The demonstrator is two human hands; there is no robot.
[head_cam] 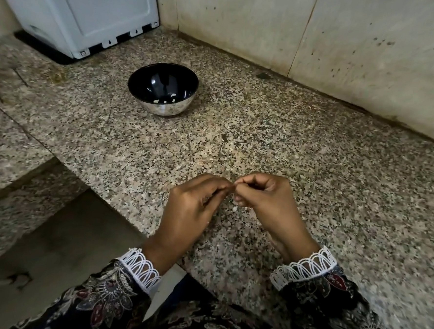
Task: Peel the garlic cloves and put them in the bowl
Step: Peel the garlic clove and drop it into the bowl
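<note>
— Where are your hands right now?

— Both are low over the speckled stone table (313,144), at about six o'clock in my view. My left hand (195,208) and my right hand (269,203) are brought together, fingertips meeting in the middle.

— Open or closed?

— Both are curled nearly closed. The thumb and forefinger of each pinch at the same small spot where they meet. Whatever sits between them is hidden by my fingers, so I cannot tell whether it is a garlic clove or only skin.

— Anything else near them?

— A tiny pale scrap (234,209) shows just below my right fingertips; I cannot tell whether it is touching the table.

— And the bowl?

— The bowl (163,88) stands upright on the table at about eleven o'clock from my hands, well apart from them. It is dark and glossy inside, shiny metal outside. A few small pale pieces (164,100) lie at its bottom, too small to name. Beyond it, at ten o'clock, a white appliance (88,14) stands in the corner by the wall (345,45).
</note>
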